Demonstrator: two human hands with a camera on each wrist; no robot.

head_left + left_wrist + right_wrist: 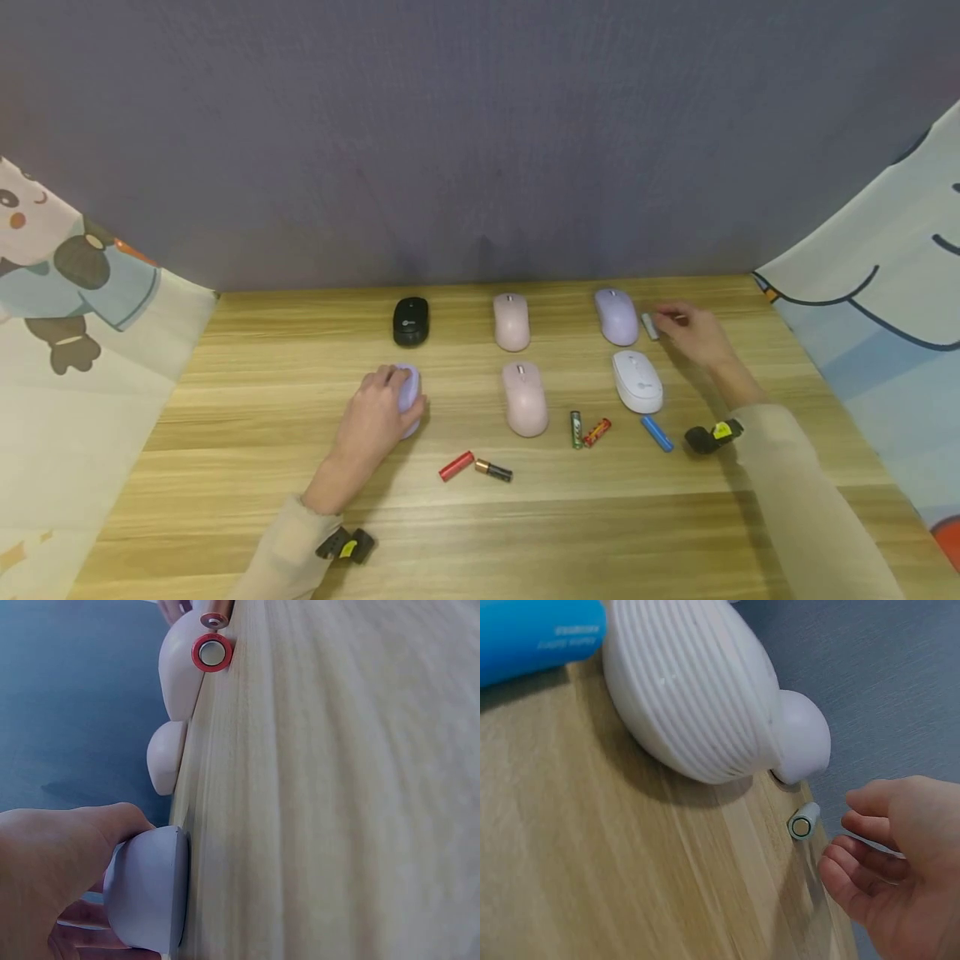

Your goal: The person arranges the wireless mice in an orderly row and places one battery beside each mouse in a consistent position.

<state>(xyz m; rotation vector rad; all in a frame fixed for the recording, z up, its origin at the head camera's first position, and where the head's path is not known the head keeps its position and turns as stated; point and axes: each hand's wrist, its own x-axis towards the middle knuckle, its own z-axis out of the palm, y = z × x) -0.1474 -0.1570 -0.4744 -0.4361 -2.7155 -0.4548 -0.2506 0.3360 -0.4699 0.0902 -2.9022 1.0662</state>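
From here I have the left hand (375, 417) gripping a lavender mouse (410, 389), well left of the white mouse (637, 382). My right hand (696, 335) — fingers loosely curled, holding nothing — is just beside the grey battery (649, 326), beyond the white mouse; the blue battery (657, 433) lies on its near side.

Wood-grain table (262, 400): black mouse (411, 322), white mouse (638, 382), two pink mice (525, 402), two lavender mice (618, 318), six batteries (657, 434).

The left grip (379, 410) is turned palm-down and curled; the right grip (696, 333) is held farther forward, loosely bent.
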